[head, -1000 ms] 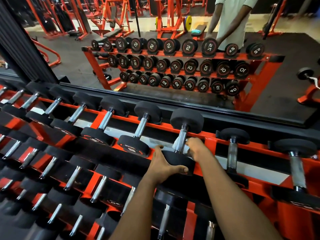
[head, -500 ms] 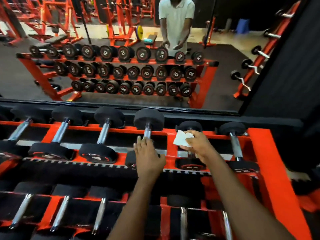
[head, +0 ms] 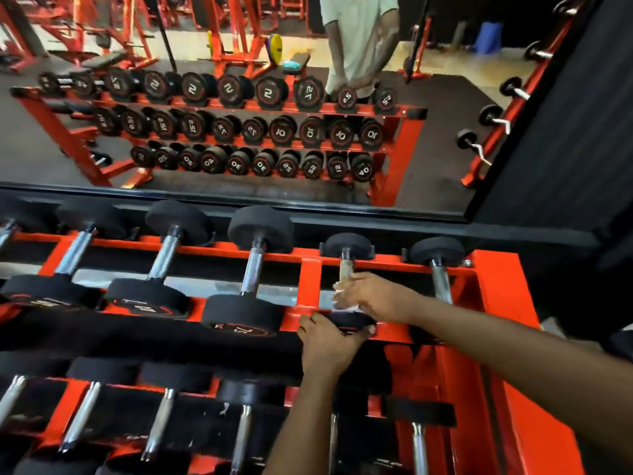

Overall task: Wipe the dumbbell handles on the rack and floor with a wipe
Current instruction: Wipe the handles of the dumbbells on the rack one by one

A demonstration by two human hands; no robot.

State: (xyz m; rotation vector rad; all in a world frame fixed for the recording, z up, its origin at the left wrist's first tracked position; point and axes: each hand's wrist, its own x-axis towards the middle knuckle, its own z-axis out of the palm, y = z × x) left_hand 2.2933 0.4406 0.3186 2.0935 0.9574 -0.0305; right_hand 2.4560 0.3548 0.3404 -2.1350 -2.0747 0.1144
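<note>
Both grips clamped: left hand on the small black dumbbell, near head; right hand wrapping white wipe round its far-pointing chrome handle.

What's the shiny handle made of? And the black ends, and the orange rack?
Handle: likely steel, chrome-bright, with glints and a rough crosshatch texture. Ends: probably rubber, matte black with no shine. Rack: seemingly painted metal, glossy orange with light reflections.
</note>
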